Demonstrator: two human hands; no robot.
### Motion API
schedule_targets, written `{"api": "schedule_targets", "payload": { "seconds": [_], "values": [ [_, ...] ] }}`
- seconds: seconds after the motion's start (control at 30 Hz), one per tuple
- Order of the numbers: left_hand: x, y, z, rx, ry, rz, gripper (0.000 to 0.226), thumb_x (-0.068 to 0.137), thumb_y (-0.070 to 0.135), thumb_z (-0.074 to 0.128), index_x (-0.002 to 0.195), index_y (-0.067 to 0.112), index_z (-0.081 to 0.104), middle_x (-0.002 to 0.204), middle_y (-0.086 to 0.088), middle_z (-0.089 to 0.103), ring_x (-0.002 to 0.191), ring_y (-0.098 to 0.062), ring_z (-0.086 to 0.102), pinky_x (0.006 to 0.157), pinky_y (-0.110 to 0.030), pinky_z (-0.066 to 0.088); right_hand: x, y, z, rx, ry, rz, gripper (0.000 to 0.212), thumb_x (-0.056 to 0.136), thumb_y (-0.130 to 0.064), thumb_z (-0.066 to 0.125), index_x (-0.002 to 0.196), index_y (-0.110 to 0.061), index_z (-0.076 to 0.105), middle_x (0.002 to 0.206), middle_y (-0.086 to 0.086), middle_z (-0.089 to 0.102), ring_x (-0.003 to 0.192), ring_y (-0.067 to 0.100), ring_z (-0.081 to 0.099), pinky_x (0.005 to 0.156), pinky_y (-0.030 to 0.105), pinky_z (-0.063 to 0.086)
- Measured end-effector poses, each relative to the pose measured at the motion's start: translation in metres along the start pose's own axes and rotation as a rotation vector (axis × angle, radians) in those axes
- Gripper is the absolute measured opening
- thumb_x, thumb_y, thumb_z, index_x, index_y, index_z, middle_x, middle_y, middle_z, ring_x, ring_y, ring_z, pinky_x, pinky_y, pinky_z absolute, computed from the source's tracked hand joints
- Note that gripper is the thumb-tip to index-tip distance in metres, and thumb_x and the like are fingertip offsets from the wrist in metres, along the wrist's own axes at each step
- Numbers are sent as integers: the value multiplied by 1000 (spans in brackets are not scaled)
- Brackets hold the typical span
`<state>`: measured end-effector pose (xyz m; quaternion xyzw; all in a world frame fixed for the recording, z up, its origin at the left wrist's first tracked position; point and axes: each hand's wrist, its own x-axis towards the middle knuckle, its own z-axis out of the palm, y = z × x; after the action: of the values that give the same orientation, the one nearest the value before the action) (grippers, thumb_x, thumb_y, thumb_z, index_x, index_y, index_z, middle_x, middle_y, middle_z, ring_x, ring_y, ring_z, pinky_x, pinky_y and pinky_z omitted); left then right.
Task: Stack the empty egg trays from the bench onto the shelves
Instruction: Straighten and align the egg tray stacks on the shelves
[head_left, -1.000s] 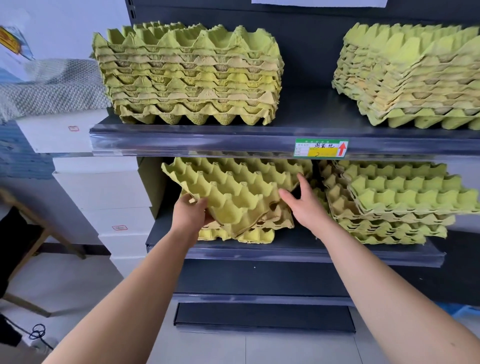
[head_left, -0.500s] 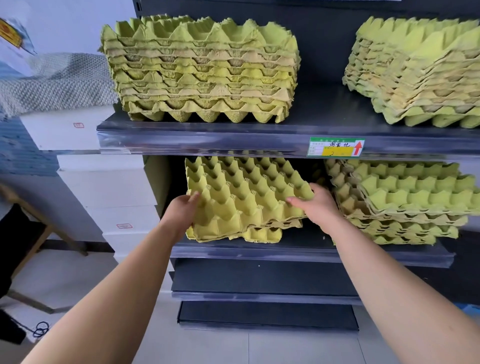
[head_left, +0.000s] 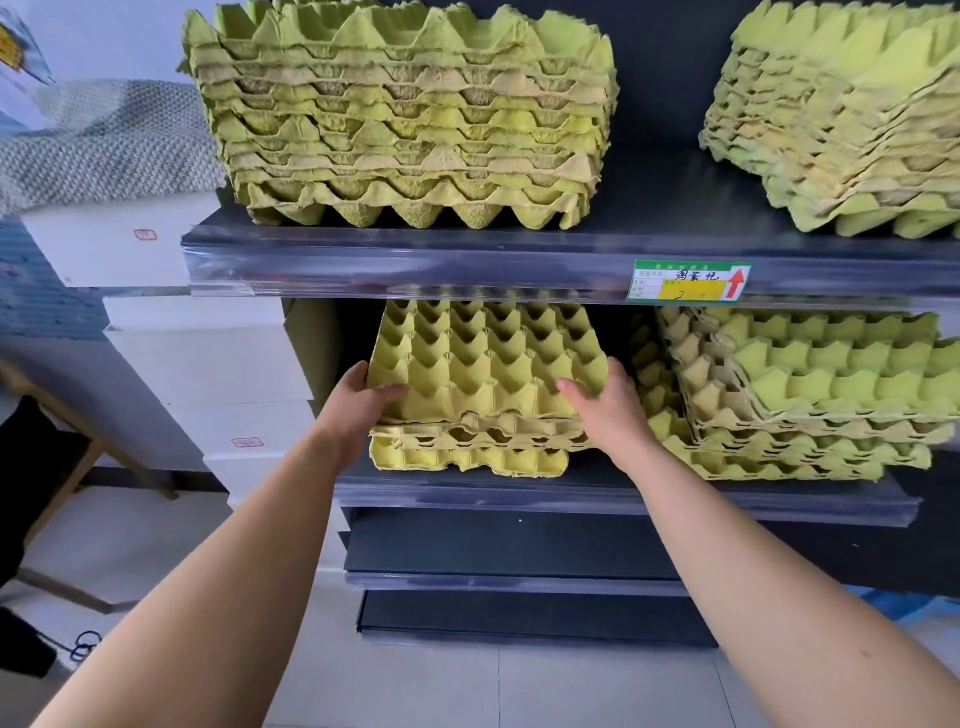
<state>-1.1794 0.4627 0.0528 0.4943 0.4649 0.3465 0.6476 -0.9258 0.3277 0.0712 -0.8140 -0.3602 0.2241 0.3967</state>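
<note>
Under price label (head_left: 691, 280), top egg tray (head_left: 483, 364) pinched at side edges by left hand (head_left: 363, 402) and right hand (head_left: 605, 402), prob for nesting onto stack (head_left: 467, 454).

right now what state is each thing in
top tray, on the lower left stack, held by both hands
left hand, grips the tray's left edge
right hand, grips its right edge
lower right stack, skewed, trays fanned out
upper left stack, neat
upper right stack, slightly skewed
</note>
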Motion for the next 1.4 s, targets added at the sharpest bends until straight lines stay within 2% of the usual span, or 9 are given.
{"api": "schedule_targets", "payload": {
  "seconds": [0.1,0.23,0.37,0.5,0.6,0.77,1.07,1.23,1.4],
  "values": [
    [6,-3,-3,-40,-29,0,87,76,13,75,149,8,30,133,-7,60,112,-24,64,102,-41,47,2,-2,-1,-17,1,-39,85,90,-48,58,153,-16,11,157,7,18,141,25,26,109,37,30],
    [15,2,-2,-2,42,83,78,88,8,69,152,12,26,137,-3,55,114,-21,60,105,-37,44,5,-10,-2,-10,43,-77,83,90,-46,59,152,-14,14,155,9,23,140,25,29,107,35,31],
    [21,-14,-15,171,13,66,74,78,24,72,143,10,40,127,-4,64,109,-23,65,100,-43,49,1,-2,10,-27,-13,-48,85,89,-44,61,151,-13,12,155,8,20,139,25,30,104,33,33],
    [21,-29,-15,327,46,26,66,91,33,62,147,12,34,128,-2,63,112,-20,62,98,-32,46,2,3,16,-78,-65,-7,83,90,-42,60,150,-12,11,153,11,20,129,27,40,86,26,36],
    [23,-40,-14,391,68,-7,76,82,55,58,146,23,34,129,-2,62,115,-23,59,104,-42,44,6,1,16,-63,-78,17,81,90,-41,61,149,-15,12,151,12,24,107,23,48,74,22,38],
    [24,-30,-4,320,114,87,46,97,29,55,140,16,44,126,0,63,113,-20,61,97,-33,46,12,0,15,17,-34,17,80,88,-38,65,149,-19,17,152,9,30,132,27,40,86,27,35],
    [1,-15,39,302,164,225,57,98,26,56,147,12,31,124,7,52,111,-10,53,90,-23,39,25,5,-24,76,48,-20,77,87,-35,68,149,-23,22,153,4,30,134,26,37,96,32,35],
    [-4,-35,46,363,140,139,59,97,34,55,147,12,31,133,1,53,120,-19,54,100,-34,43,24,24,-25,15,-24,12,78,88,-40,65,149,-24,20,153,5,29,135,27,35,99,37,37],
    [-9,-50,49,368,129,107,34,100,30,51,131,22,42,121,4,56,112,-18,55,92,-28,39,24,31,-22,-3,-97,17,78,90,-46,58,150,-27,12,156,4,23,137,27,32,102,37,35]
  ]
}}
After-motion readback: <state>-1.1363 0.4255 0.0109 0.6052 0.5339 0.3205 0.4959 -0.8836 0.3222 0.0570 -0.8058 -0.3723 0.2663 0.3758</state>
